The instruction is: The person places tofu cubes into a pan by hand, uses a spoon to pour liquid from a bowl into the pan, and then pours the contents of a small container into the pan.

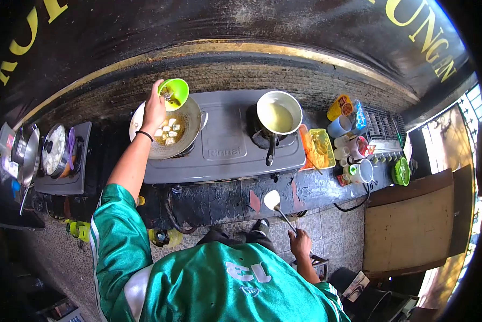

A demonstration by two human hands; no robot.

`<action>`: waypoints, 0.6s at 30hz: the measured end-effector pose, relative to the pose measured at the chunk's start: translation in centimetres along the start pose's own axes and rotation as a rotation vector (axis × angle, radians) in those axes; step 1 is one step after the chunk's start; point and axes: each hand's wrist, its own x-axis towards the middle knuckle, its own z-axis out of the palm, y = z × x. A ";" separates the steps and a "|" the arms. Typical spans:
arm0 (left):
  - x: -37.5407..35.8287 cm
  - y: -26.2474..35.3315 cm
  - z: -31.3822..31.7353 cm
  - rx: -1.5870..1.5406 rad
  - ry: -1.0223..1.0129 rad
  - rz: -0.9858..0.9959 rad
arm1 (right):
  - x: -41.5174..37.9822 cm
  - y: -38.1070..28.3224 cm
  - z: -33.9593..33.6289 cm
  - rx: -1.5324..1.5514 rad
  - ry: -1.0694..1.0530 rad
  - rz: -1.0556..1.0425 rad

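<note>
My left hand (154, 111) grips a small lime-green bowl (180, 87), tilted over the wok, with dark brownish contents inside. Below it the wok (194, 140) sits on the left side of the stove, holding pale, tofu-like cubes (169, 132) in brown liquid. My right hand (300, 243) is low in front of my body, closed around the handle of a spatula (272, 200). The spatula's broad light head points up toward the counter edge, apart from the stove. Whether anything is pouring from the bowl I cannot make out.
A saucepan (291, 111) with yellowish liquid sits on the stove's (219, 140) right side, handle toward me. Right of it stand an orange-and-yellow container (321, 146), several cups and a green basket (401, 172). A lidded pot (53, 150) is on the left.
</note>
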 end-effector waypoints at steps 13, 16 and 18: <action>2.5 -4.5 -6.3 0.175 0.189 -0.014 | 0.3 -0.4 0.7 0.007 -0.033 -0.025; 0.9 -4.6 -8.8 0.210 0.187 -0.107 | 1.2 -1.5 0.2 -0.005 -0.054 -0.056; -0.4 -4.8 -10.1 0.238 0.184 -0.170 | 2.0 -2.1 -0.1 -0.024 -0.074 -0.064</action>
